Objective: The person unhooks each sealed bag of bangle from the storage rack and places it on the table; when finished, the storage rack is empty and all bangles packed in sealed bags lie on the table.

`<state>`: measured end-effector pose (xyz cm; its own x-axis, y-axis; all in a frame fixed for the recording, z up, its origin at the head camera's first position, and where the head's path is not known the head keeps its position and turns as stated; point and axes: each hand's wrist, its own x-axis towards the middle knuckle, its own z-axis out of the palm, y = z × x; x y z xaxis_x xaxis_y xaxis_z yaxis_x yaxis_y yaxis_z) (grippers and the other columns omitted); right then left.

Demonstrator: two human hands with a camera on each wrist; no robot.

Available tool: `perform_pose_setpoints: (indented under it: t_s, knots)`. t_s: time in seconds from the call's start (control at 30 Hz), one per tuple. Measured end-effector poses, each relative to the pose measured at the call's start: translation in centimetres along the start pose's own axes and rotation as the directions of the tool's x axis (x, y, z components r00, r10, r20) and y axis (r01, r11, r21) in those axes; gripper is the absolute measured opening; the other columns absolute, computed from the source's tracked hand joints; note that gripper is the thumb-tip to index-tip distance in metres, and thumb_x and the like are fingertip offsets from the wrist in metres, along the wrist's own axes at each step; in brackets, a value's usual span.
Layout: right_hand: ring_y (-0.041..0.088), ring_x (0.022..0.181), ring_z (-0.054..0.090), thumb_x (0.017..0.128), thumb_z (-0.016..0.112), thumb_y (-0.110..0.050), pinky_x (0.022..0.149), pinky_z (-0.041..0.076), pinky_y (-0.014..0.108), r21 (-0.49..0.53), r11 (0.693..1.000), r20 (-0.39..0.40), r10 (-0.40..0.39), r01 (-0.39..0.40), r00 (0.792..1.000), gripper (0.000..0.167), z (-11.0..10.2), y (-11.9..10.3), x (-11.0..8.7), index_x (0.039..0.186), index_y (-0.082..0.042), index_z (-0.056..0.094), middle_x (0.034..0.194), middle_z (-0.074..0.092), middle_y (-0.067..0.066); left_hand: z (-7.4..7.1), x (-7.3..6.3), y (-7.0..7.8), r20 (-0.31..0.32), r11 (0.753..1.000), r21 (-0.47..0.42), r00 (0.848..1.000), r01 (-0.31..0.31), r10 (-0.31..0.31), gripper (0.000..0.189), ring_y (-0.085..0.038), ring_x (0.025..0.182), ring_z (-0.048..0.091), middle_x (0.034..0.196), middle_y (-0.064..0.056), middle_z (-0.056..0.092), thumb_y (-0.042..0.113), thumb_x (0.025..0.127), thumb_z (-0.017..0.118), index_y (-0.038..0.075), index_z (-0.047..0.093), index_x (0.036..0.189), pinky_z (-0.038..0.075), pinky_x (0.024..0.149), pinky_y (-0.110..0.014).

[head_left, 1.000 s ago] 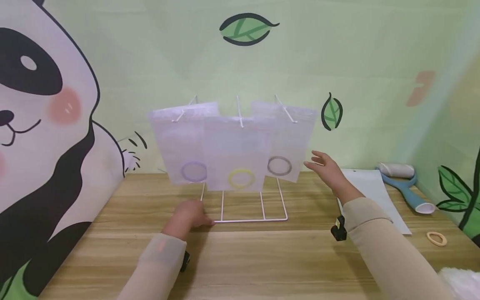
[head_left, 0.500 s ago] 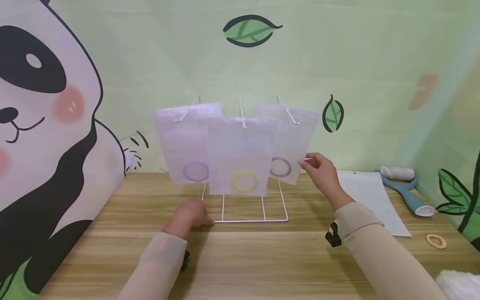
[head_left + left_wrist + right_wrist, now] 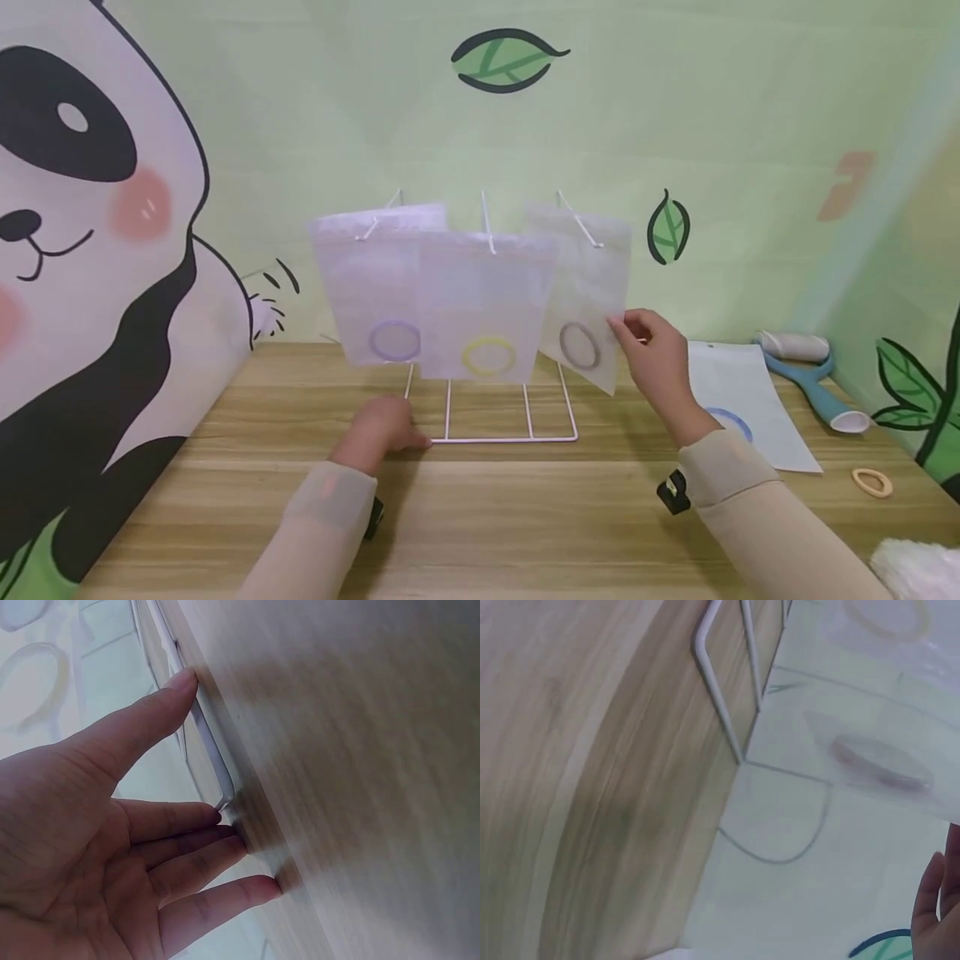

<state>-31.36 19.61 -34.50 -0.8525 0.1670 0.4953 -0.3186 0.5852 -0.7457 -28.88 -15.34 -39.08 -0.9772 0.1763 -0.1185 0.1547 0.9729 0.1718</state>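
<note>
Rightmost bag (image 3: 588,287), edge pinched by right hand (image 3: 658,354), was newly swung askew, hence seemingly controlled; rack (image 3: 510,440) was touched by loosely spread left hand (image 3: 380,425).

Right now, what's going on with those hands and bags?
A person's right hand pinches the edge of the rightmost bag, which has a brownish ring in it. Their left hand touches the front left corner of a white wire rack. The rack also carries the middle bag with a yellow ring and the left bag with a purple ring.
</note>
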Motion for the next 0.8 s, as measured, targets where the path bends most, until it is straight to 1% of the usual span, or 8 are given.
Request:
perform_pose_setpoints:
  t_s: [0.13, 0.27, 0.5, 0.6, 0.67, 0.8]
  knots:
    - [0.013, 0.078, 0.056, 0.095, 0.069, -0.027, 0.066, 0.042, 0.015, -0.044, 0.993, -0.047, -0.111, 0.109, 0.993, 0.025, -0.9, -0.9, -1.3, 0.098, -0.002, 0.072, 0.088, 0.067, 0.01, -0.1, 0.0, 0.0, 0.01, 1.0, 0.011, 1.0, 0.001, -0.001, 0.043, -0.021, 0.069, 0.054, 0.073, -0.006, 0.059, 0.04, 0.08, 0.081, 0.006, 0.058, 0.068, 0.051, 0.074, -0.041]
    - [0.007, 0.071, 0.053, 0.092, 0.073, -0.019, 0.063, 0.04, 0.011, -0.079, 0.974, -0.078, -0.218, 0.212, 0.973, 0.017, -1.8, -1.9, -2.6, 0.091, -0.002, 0.073, 0.081, 0.066, 0.008, -0.1, 0.1, 0.0, 0.02, 1.0, 0.007, 1.0, 0.01, -0.01, 0.043, -0.021, 0.069, 0.054, 0.072, -0.005, 0.058, 0.04, 0.081, 0.081, 0.007, 0.057, 0.067, 0.051, 0.075, -0.041]
    - [-0.003, 0.068, 0.051, 0.09, 0.074, -0.012, 0.064, 0.04, 0.009, -0.115, 0.943, -0.114, -0.325, 0.312, 0.939, 0.01, -3.8, -3.1, -4.4, 0.087, -0.003, 0.073, 0.077, 0.063, 0.004, -0.3, -0.2, 0.2, 0.021, 1.0, 0.006, 1.0, 0.009, -0.009, 0.041, -0.022, 0.07, 0.055, 0.074, -0.007, 0.059, 0.039, 0.08, 0.081, 0.006, 0.059, 0.071, 0.051, 0.076, -0.042]
    - [0.0, 0.066, 0.052, 0.088, 0.076, -0.008, 0.065, 0.04, 0.007, -0.162, 0.917, -0.13, -0.386, 0.365, 0.913, 0.006, -4.8, -3.4, -4.9, 0.087, -0.003, 0.073, 0.075, 0.062, 0.003, -0.4, -0.3, 0.3, 0.02, 1.0, 0.006, 1.0, 0.007, -0.007, 0.041, -0.022, 0.072, 0.055, 0.076, -0.008, 0.061, 0.039, 0.081, 0.081, 0.005, 0.06, 0.072, 0.052, 0.077, -0.043]
    - [0.006, 0.065, 0.056, 0.086, 0.076, -0.006, 0.065, 0.04, 0.006, -0.208, 0.889, -0.129, -0.439, 0.408, 0.889, 0.005, -5.4, -3.5, -5.1, 0.088, -0.003, 0.073, 0.075, 0.062, 0.004, -0.5, -0.3, 0.3, 0.016, 1.0, 0.011, 1.0, 0.003, -0.003, 0.041, -0.023, 0.073, 0.056, 0.078, -0.009, 0.061, 0.039, 0.081, 0.081, 0.005, 0.06, 0.072, 0.052, 0.077, -0.043]
    - [0.017, 0.064, 0.061, 0.084, 0.077, -0.002, 0.065, 0.041, 0.005, -0.287, 0.825, -0.109, -0.534, 0.487, 0.839, 0.008, -6.6, -3.9, -5.4, 0.091, -0.002, 0.073, 0.078, 0.065, 0.006, -0.5, -0.3, 0.2, 0.011, 1.0, 0.016, 1.0, -0.002, 0.002, 0.041, -0.024, 0.073, 0.057, 0.079, -0.01, 0.063, 0.04, 0.081, 0.081, 0.004, 0.061, 0.073, 0.052, 0.077, -0.044]
